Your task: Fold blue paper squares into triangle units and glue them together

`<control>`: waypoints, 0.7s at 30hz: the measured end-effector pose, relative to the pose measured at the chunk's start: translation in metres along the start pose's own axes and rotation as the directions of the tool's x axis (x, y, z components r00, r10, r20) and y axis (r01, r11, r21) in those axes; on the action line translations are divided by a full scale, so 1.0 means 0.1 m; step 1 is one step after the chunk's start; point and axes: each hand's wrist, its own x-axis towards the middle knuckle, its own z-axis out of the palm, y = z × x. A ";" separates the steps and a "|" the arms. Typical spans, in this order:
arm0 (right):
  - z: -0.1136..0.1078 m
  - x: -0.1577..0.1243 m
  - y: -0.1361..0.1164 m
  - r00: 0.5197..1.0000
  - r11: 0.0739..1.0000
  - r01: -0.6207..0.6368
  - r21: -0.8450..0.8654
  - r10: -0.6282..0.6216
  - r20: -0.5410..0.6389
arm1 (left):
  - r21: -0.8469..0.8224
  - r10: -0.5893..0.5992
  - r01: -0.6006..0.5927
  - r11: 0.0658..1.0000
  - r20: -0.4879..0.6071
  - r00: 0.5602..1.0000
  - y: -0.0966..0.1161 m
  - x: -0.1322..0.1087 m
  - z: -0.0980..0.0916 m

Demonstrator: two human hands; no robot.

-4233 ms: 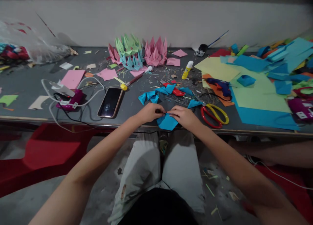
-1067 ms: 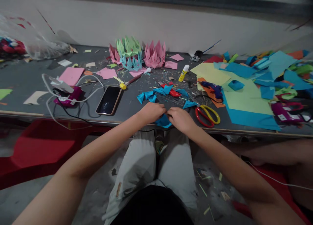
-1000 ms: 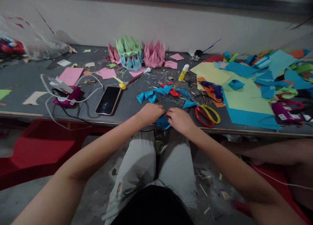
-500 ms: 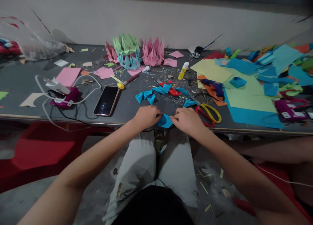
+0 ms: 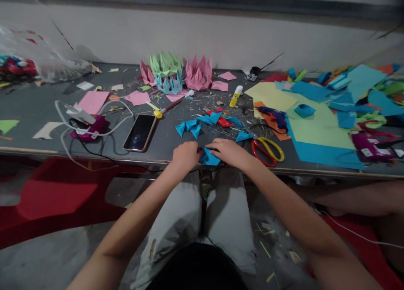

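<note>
A blue piece of paper (image 5: 210, 158) lies at the table's front edge between my hands, partly folded. My left hand (image 5: 186, 154) is closed, with its fingertips gripping the paper's left side. The fingers of my right hand (image 5: 229, 150) reach over the paper's upper right part and press a fold; its thumb is hidden. Just beyond lie several small folded blue paper pieces (image 5: 191, 125), and another folded blue triangle (image 5: 244, 137) sits by my right hand. Red-and-yellow-handled scissors (image 5: 268, 151) rest to the right of that hand.
A phone (image 5: 140, 132) and a purple power strip with cables (image 5: 91, 128) lie left. Folded paper crowns (image 5: 198, 73) stand behind, near a glue stick (image 5: 236, 96). Coloured sheets (image 5: 328, 121) are piled right. Another person's arm (image 5: 356, 197) shows at right.
My right hand has moved left over the paper, its fingers now across the upper edge. My left hand has shifted slightly left and down. The camera view has tilted up a little.
</note>
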 end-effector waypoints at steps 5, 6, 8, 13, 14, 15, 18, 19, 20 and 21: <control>0.09 -0.01 0.02 0.999 0.999 0.032 0.018 -0.032 -0.006 | -0.020 -0.045 0.045 0.999 -0.034 0.998 0.04 -0.04 0.05; 0.11 -0.02 0.03 0.999 0.999 0.035 0.019 -0.034 -0.012 | -0.006 -0.035 0.035 0.999 -0.062 0.997 0.06 -0.06 0.06; 0.15 -0.03 0.04 0.998 0.999 0.050 0.018 -0.049 -0.028 | 0.031 -0.009 0.013 0.999 -0.116 0.993 0.11 -0.11 0.08; 0.18 -0.03 0.06 0.995 0.997 0.078 0.027 -0.076 -0.057 | 0.096 0.059 -0.042 0.995 -0.173 0.983 0.21 -0.18 0.08; 0.19 -0.02 0.07 0.995 0.997 0.077 0.031 -0.075 -0.060 | 0.103 0.070 -0.052 0.993 -0.173 0.982 0.22 -0.18 0.09; 0.19 -0.02 0.07 0.995 0.996 0.078 0.038 -0.075 -0.065 | 0.110 0.076 -0.058 0.992 -0.171 0.982 0.23 -0.19 0.09; 0.22 -0.01 0.10 0.992 0.993 0.093 0.079 -0.086 -0.087 | 0.129 0.092 -0.073 0.989 -0.146 0.985 0.25 -0.20 0.12; 0.23 -0.01 0.11 0.991 0.990 0.103 0.098 -0.094 -0.094 | 0.134 0.099 -0.081 0.988 -0.137 0.986 0.25 -0.21 0.13; 0.23 -0.01 0.12 0.990 0.987 0.114 0.115 -0.102 -0.101 | 0.138 0.111 -0.093 0.986 -0.130 0.985 0.25 -0.21 0.14; 0.23 -0.02 0.13 0.988 0.984 0.125 0.128 -0.113 -0.104 | 0.141 0.127 -0.108 0.984 -0.128 0.984 0.25 -0.22 0.14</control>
